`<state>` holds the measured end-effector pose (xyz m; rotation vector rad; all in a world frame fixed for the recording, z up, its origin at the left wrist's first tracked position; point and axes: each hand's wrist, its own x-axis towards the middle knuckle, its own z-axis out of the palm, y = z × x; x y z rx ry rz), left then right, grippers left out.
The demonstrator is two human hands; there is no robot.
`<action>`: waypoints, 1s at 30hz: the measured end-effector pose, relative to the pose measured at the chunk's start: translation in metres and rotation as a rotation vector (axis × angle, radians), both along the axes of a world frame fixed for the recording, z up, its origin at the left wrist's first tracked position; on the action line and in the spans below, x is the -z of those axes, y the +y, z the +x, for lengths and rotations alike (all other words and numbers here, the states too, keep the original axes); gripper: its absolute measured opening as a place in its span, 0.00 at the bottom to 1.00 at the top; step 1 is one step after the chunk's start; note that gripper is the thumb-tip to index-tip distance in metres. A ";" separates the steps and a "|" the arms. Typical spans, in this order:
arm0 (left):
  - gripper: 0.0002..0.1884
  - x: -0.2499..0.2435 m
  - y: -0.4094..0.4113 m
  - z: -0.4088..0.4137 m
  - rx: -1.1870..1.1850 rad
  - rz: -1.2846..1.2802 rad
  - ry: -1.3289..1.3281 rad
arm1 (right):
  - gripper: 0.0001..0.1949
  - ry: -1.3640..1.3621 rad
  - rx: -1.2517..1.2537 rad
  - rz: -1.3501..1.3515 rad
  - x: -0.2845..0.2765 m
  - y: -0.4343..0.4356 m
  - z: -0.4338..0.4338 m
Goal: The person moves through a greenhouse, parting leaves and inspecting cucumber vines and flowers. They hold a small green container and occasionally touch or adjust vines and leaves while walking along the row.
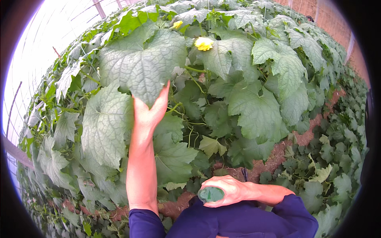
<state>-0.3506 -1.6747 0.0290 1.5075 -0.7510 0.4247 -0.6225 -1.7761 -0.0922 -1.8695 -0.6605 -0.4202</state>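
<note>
My left hand (pixel 148 110) reaches up into the vines, with a broad lobed green leaf (pixel 146 62) hanging over its fingers. The thumb shows along the leaf's lower right edge, and the other fingertips are hidden behind it. Another large leaf (pixel 104 125) lies against the left side of that wrist. Close to my body, my right hand (pixel 227 189) is wrapped around a round, clear-rimmed container (pixel 210 195) with dark green showing inside its end. Above and right of the left hand are an open yellow flower (pixel 204 43) and a smaller yellow bloom (pixel 177 24).
Dense climbing vines fill the front, with thin upright strings (pixel 265 15) among them. Curling stems (pixel 195 80) cross the gap right of my left hand. Brown soil (pixel 276 154) runs between this row and lower foliage (pixel 336 154) at right. Pale sheeting (pixel 50 26) stands at upper left.
</note>
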 end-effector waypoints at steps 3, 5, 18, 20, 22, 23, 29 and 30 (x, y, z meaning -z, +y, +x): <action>0.24 -0.007 -0.025 0.008 0.091 -0.218 0.197 | 0.35 -0.033 -0.054 0.020 0.004 -0.024 0.002; 0.26 -0.025 -0.037 0.004 0.253 -0.472 0.294 | 0.35 -0.058 -0.073 0.035 0.005 -0.045 0.003; 0.35 0.038 -0.071 0.014 -0.493 0.114 0.331 | 0.38 -0.094 -0.247 0.121 0.001 -0.150 0.012; 0.34 0.041 -0.088 0.019 -0.368 -0.074 0.310 | 0.39 -0.091 -0.233 0.172 0.000 -0.153 0.022; 0.32 0.037 -0.094 0.027 -0.178 -0.192 0.323 | 0.41 -0.165 -0.169 0.215 -0.004 -0.151 0.037; 0.30 0.034 -0.093 0.031 -0.143 -0.212 0.327 | 0.40 -0.140 -0.163 0.236 -0.005 -0.149 0.046; 0.29 0.032 -0.077 0.002 -0.003 -0.104 0.416 | 0.35 -0.133 0.042 0.355 -0.026 -0.129 0.102; 0.29 0.034 -0.068 -0.006 0.020 -0.100 0.407 | 0.35 -0.158 0.044 0.360 -0.028 -0.126 0.113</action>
